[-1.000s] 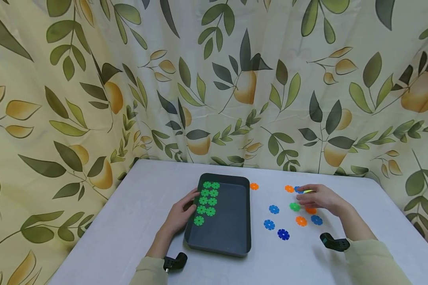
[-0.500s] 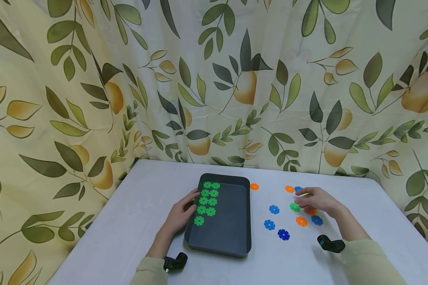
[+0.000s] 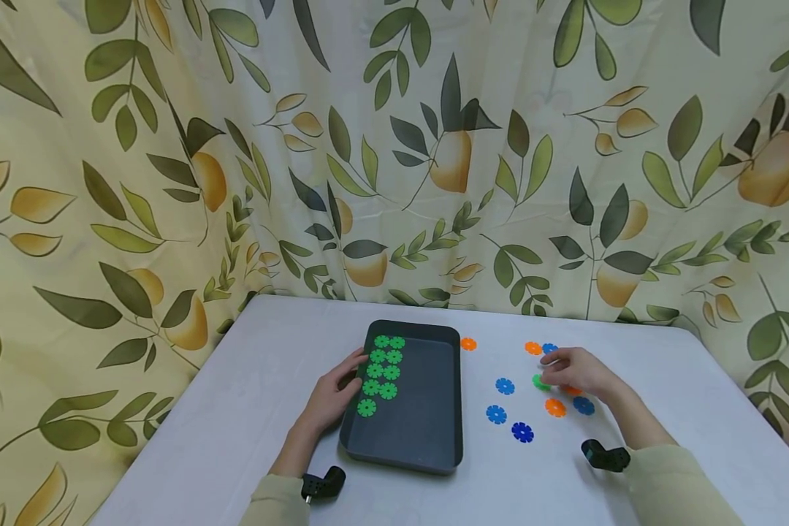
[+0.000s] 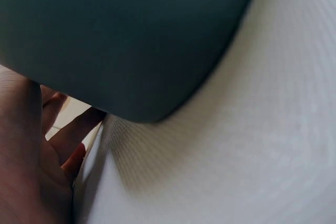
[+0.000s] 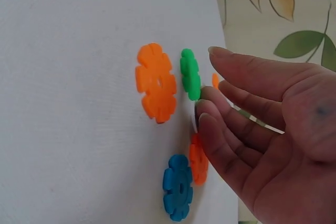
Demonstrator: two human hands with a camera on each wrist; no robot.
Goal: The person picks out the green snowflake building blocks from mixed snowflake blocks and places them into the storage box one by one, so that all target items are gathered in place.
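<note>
A dark grey tray (image 3: pixel 421 409) holds several green flower-shaped discs (image 3: pixel 388 391) in two columns along its left side. My left hand (image 3: pixel 334 391) rests against the tray's left wall, fingertips at the rim; in the left wrist view the tray's dark side (image 4: pixel 131 51) overlaps part of that hand. My right hand (image 3: pixel 580 371) is over the loose discs, its fingertips right by a single green disc (image 5: pixel 190 74). Thumb and fingers are apart with no disc between them. Orange discs (image 5: pixel 156 83) and a blue disc (image 5: pixel 177 187) lie close beside that hand.
On the white table (image 3: pixel 237 438), right of the tray, lie more loose discs: a dark blue one (image 3: pixel 522 432), blue ones (image 3: pixel 496 415) and orange ones (image 3: pixel 468 344). A leaf-patterned curtain (image 3: pixel 394 183) hangs behind the table.
My right hand has moved slightly left and toward me, from beside the yellow disc to the green disc, partly covering it. The left hand and the tray have stayed put.
</note>
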